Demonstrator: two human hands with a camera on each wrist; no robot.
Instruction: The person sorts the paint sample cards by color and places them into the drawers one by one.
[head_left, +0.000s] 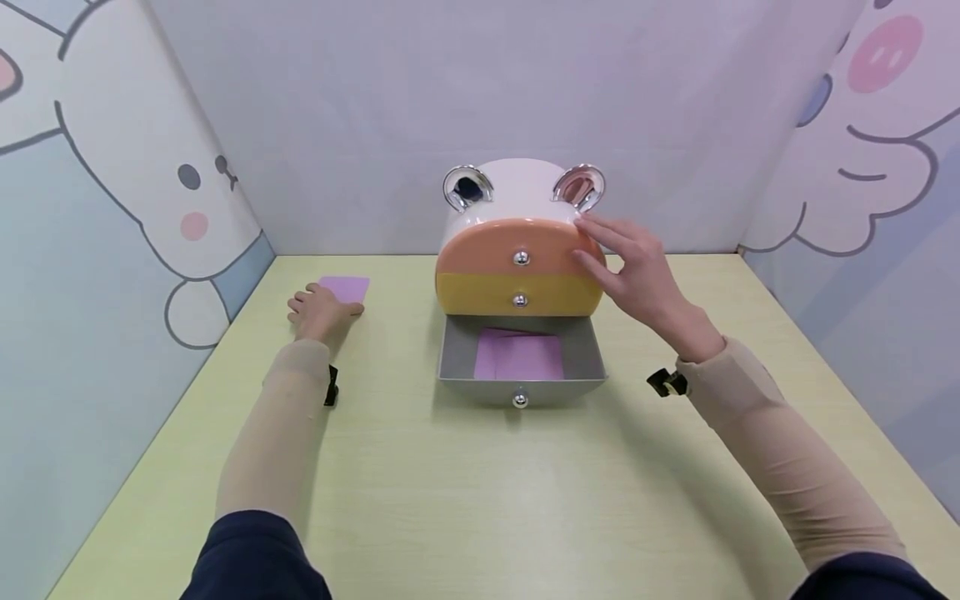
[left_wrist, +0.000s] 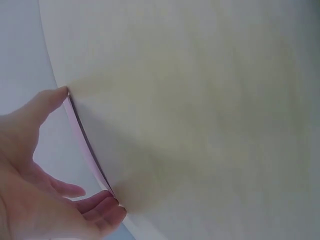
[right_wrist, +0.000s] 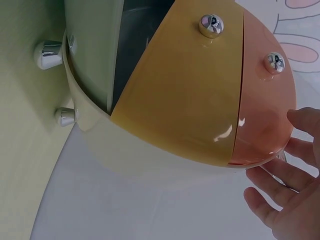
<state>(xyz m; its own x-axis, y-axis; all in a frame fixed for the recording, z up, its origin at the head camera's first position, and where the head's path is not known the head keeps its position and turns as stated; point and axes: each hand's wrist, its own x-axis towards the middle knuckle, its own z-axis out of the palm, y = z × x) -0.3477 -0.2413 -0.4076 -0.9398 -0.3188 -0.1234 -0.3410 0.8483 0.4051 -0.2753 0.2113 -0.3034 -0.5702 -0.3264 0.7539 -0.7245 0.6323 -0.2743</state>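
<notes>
My left hand (head_left: 321, 315) is at a small purple paper (head_left: 349, 287) on the table's left side. The left wrist view shows its thumb and fingertips gripping opposite edges of the thin purple paper (left_wrist: 86, 145). At the middle stands a rounded cabinet (head_left: 519, 187) with an orange upper drawer (head_left: 487, 250) and a yellow middle drawer (head_left: 480, 292), both pushed in. Its grey bottom drawer (head_left: 457, 354) is pulled out with purple papers (head_left: 528, 358) inside. My right hand (head_left: 643, 273) touches the cabinet's upper right side, its thumb by the orange front and its fingers extended.
Two silver ear shapes (head_left: 467, 188) top the cabinet, and each drawer has a round silver knob (head_left: 521, 400). Behind the pale yellow table (head_left: 517, 500) rises a white back wall (head_left: 360, 125). Side panels carry cartoon animals (head_left: 142, 167).
</notes>
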